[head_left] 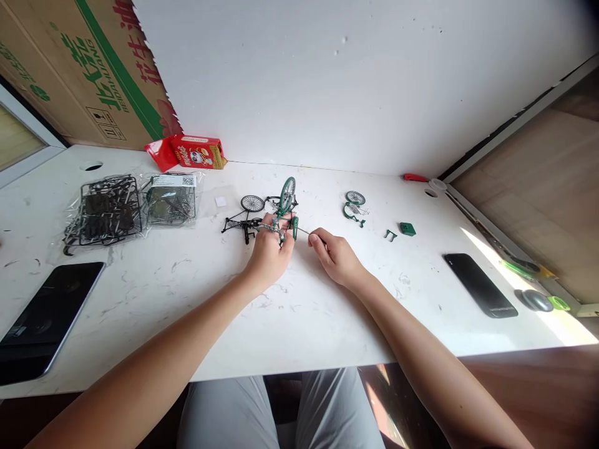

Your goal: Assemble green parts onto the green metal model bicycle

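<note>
Gripping a green model bicycle is the left hand; pinching a thin rod, the right hand.

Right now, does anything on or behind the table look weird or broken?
Yes. The white panel behind the table has a ragged left edge beside the cardboard, instead of a straight one. The tabletop also looks streaked; I can't tell whether that's dirt or pattern.
</note>
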`<state>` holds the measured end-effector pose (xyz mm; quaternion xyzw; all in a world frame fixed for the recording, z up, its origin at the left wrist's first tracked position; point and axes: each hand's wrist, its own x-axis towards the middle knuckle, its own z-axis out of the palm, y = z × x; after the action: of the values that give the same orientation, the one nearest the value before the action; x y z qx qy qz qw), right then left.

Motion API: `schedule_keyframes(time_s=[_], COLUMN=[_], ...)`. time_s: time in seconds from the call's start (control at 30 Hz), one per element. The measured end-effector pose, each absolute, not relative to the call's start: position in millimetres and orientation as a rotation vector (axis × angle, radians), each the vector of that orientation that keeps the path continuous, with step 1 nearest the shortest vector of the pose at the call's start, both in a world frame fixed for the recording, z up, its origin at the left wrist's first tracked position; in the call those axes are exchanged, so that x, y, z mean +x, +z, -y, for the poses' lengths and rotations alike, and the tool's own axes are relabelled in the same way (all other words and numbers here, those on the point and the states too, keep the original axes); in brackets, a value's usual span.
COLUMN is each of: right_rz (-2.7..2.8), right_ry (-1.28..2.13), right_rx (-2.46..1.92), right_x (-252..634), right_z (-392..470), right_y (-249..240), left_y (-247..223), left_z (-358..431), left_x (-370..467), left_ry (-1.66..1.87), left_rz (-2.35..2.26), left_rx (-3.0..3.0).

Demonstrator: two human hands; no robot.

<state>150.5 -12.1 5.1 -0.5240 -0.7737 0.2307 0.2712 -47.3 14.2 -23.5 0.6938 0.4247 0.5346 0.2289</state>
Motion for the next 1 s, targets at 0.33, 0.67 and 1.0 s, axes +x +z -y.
schedule_keyframes(time_s=[0.33,0.67,1.0], right_rz=[2.058,1.447,1.634], right_ry=[0.657,1.370,1.089], right_rx=[-1.408,-1.248,-1.257], right_x=[151.8,139.8,140.0], right_z=[11.8,13.7,13.4], right_y=[0.3,-1.2,-6.3], left_y=[-23.0,-18.2,-25.9], left_z=[-13.4,-7.3,-11.3], left_x=[-48.2,-51.2,-46.5], left_ry=[1.462,1.495,1.553], left_rz=[-1.148,-1.110,-1.065], left_rx=[1.937,2.171,1.955])
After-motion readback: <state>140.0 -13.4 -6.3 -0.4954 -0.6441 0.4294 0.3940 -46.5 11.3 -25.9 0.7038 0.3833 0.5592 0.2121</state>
